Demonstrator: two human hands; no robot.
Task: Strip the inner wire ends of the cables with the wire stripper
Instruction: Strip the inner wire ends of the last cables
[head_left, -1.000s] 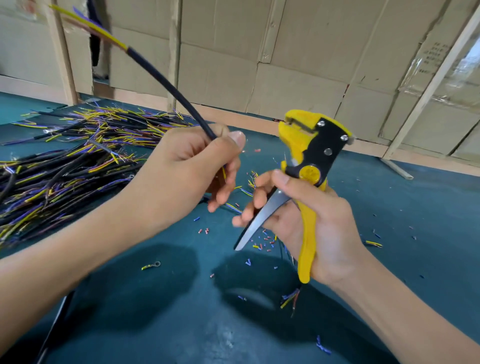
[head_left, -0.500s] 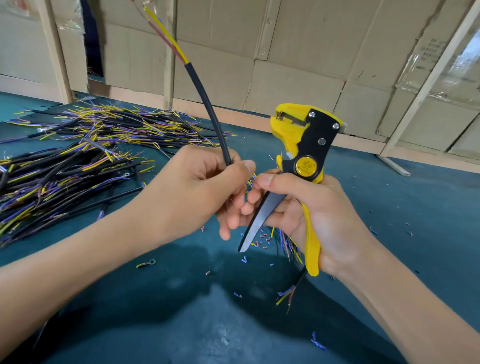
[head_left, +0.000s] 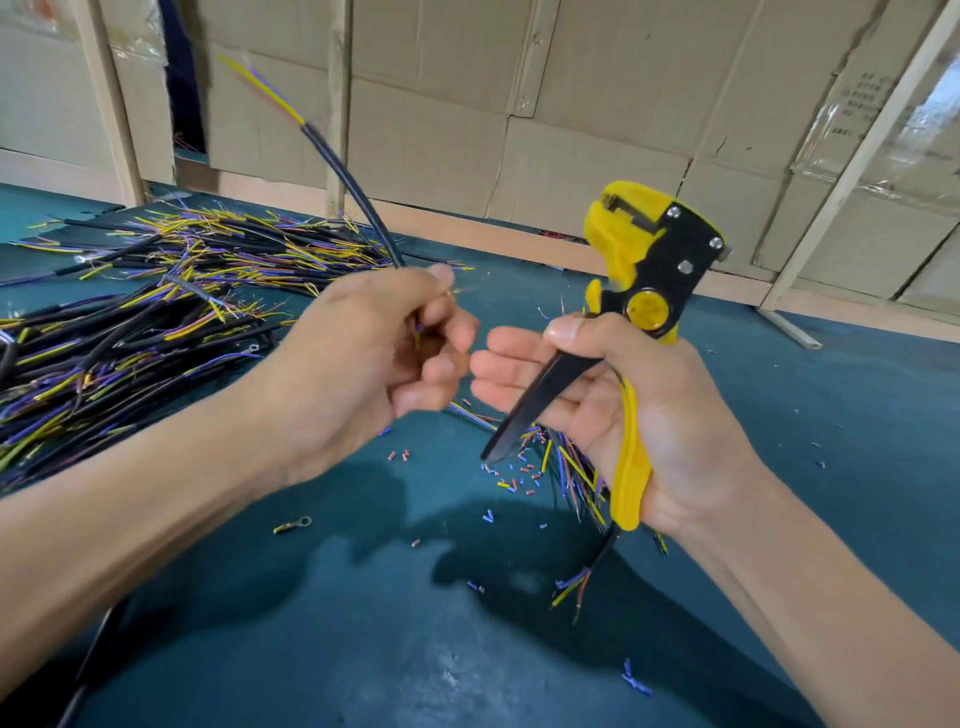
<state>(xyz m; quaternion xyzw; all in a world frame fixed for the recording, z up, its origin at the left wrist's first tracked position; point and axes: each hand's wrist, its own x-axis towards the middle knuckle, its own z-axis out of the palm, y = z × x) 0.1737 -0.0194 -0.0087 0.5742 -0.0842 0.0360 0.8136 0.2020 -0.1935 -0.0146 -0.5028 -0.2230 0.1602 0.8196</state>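
Observation:
My left hand (head_left: 363, 358) grips a black cable (head_left: 353, 187) that sticks up and to the left, its yellow, blue and red inner wires fanned out at the top end. The cable's lower end is hidden inside my curled fingers. My right hand (head_left: 639, 415) holds the yellow and black wire stripper (head_left: 649, 270) upright, jaws at the top, with the yellow handle in my palm and the black handle lying across my half-extended fingers. The two hands are a small gap apart.
A big pile of black cables (head_left: 130, 322) with coloured wire ends covers the green table (head_left: 311, 649) at the left. Several stripped cables (head_left: 576, 478) and small insulation bits lie under my right hand. A ring terminal (head_left: 293, 525) lies nearer me. Cardboard walls stand behind.
My left hand has swung the cable's top end back to the left and drawn away from my right hand. My right fingers have loosened and spread on the stripper's black handle.

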